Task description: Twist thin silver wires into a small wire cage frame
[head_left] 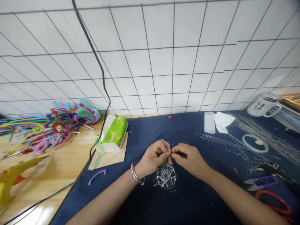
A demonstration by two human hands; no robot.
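A small ball of tangled silver wire hangs just below the fingers of my left hand, in front of me over the dark blue cloth. The left fingers are closed at its top, with thumb and forefinger pinched together. My right hand is closed in a pinch too, its fingertips almost meeting the left ones above the ball. Whatever lies between the right fingertips is too small to make out. A metal bangle circles my left wrist.
To the right lie thin wires, a white ring-shaped coil, purple-handled snips and red-handled scissors. A mug stands at the back right. Leftward are a green tissue pack, a yellow glue gun and a black cable.
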